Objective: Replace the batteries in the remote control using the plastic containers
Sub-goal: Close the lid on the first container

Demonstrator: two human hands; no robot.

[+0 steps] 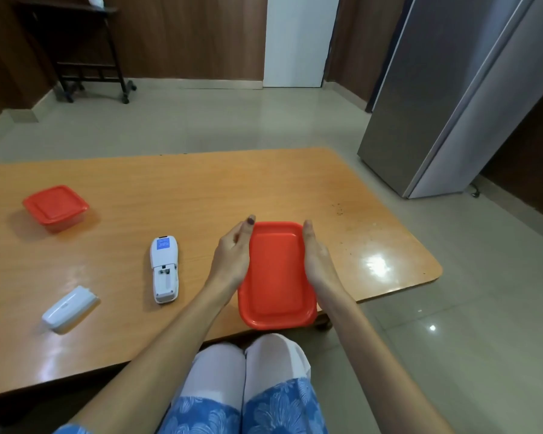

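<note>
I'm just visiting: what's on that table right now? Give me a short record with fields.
held item: red rectangular container, lid on, at the table's near edge
left hand: on its left side
right hand: on its right side
remote control: face down, battery bay open and empty
battery cover: lying apart, left of the remote
second container: red lid on, far left
surface: wooden table

Blue remote label (162,244) unreadable

A home room: steel fridge (458,89), tiled floor (232,120), wood-panelled walls (185,36), low wooden table (201,189).
</note>
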